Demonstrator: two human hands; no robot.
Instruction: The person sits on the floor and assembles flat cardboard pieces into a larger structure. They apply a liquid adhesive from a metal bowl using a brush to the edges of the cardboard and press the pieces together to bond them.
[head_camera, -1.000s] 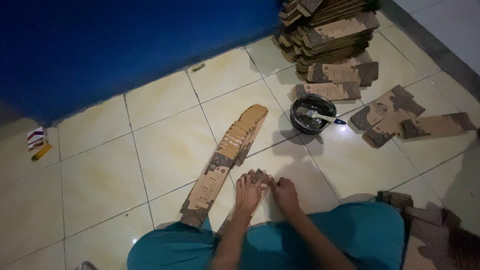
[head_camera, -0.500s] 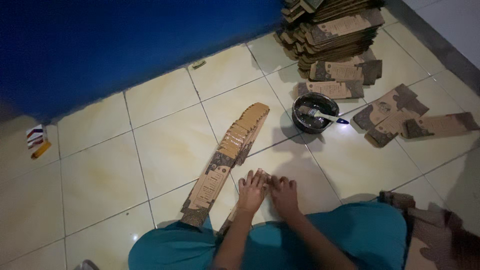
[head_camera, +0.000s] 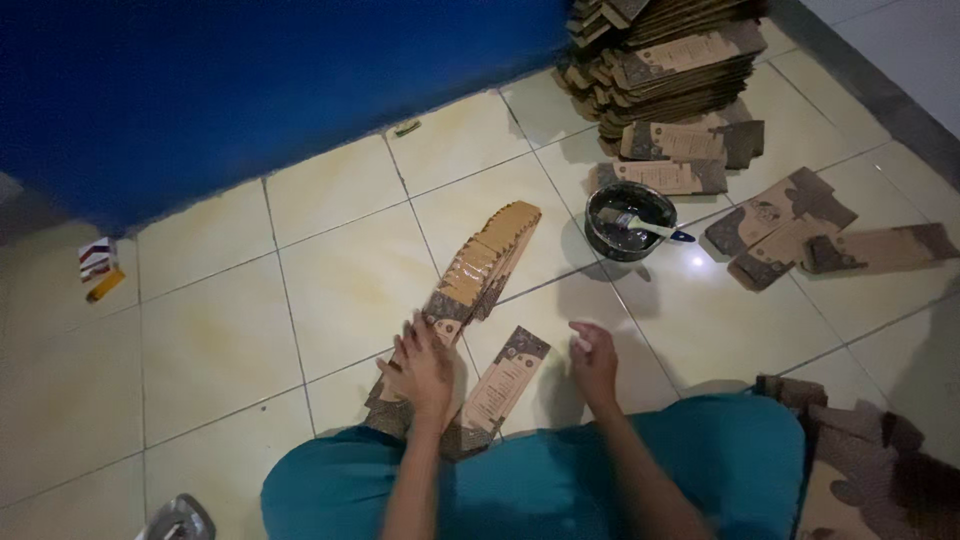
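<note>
A long fanned row of flat brown cardboard sleeves (head_camera: 480, 265) lies on the tiled floor, running from my knees toward the blue wall. My left hand (head_camera: 422, 368) lies flat on the near end of that row, fingers spread. One single flat sleeve (head_camera: 506, 378) lies on the floor just right of it. Hovering beside this sleeve, my right hand (head_camera: 594, 362) has its fingers loosely curled and holds nothing. My legs in teal cloth (head_camera: 560, 480) fill the bottom of the view.
A dark bowl with a brush (head_camera: 630, 220) stands beyond my right hand. A tall stack of cardboard pieces (head_camera: 665, 65) sits at the back right. Loose cardboard pieces (head_camera: 810, 235) lie to the right. A small box (head_camera: 98, 262) is at far left by the blue wall (head_camera: 250, 80).
My hands were together on the near end of the row. The right hand has drawn away to the right, and a single sleeve now lies apart beside the row.
</note>
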